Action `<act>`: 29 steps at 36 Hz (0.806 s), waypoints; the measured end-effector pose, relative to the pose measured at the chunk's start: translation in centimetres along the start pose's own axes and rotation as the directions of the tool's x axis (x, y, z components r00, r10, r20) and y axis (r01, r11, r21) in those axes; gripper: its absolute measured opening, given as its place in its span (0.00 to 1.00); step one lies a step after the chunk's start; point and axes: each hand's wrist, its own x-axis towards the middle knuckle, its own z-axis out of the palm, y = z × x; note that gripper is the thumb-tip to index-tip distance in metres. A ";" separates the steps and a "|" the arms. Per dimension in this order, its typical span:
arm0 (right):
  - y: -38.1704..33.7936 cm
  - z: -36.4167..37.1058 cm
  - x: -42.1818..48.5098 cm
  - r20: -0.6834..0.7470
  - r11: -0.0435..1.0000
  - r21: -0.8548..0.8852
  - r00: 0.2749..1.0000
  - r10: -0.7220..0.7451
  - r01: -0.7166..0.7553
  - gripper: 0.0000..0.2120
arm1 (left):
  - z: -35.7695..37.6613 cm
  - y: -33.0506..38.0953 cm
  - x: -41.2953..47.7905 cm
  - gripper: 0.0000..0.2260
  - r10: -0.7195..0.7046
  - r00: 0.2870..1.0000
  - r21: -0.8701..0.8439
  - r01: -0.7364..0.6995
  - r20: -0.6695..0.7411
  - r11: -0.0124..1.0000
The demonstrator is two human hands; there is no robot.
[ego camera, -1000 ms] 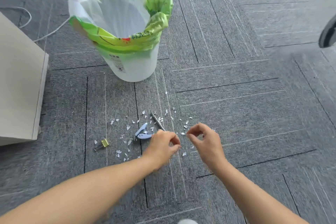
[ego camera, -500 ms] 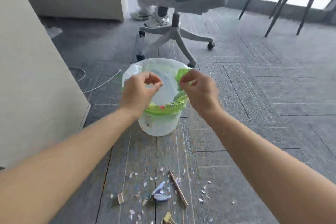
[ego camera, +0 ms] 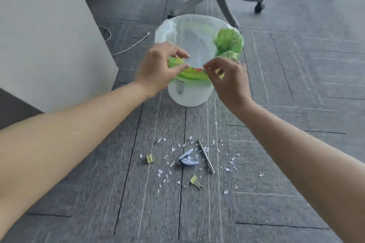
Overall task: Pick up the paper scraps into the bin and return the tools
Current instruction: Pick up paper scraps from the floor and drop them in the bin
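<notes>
While both hands are hovering at the near rim of the bin (ego camera: 197, 18), the person is, I judge, dropping a pinch of scraps. The left hand (ego camera: 161, 67) is curving its thumb and fingers toward each other with a gap between them, and nothing is showing in that gap. The right hand (ego camera: 230, 83) is bringing thumb and forefinger tips almost together; whether a scrap is sitting between them I cannot tell.

Most of the paper scraps (ego camera: 160, 140) are lying scattered on the carpet (ego camera: 197, 213) on the person's side of the bin. They are lying around a small blue tool (ego camera: 186, 160), a metal pen (ego camera: 205, 156) and two yellow binder clips (ego camera: 150, 159).

To do this well, the hands should be reaching further over the opening before letting go. Such light bits are likely to drift, or to lodge in the green bag (ego camera: 229, 42) folded over the rim. Rubbing the fingertips together should be shaking off anything clinging.
</notes>
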 end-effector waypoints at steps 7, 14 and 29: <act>2.0 3.6 -13.7 0.378 0.988 -0.055 0.913 0.154 -0.144 0.05 | 1.3 -2.2 -12.4 0.10 -0.166 0.958 -0.063 0.186 0.236 0.981; 4.0 7.5 -19.4 0.656 0.943 -0.321 0.699 0.285 -0.084 0.19 | 5.7 -5.3 -21.1 0.06 -0.443 0.793 0.058 0.463 0.418 0.884; 6.3 10.5 -19.5 0.674 0.937 -0.339 0.717 0.179 0.084 0.18 | 11.3 -5.5 -23.5 0.11 -0.514 0.686 0.129 0.530 0.515 0.838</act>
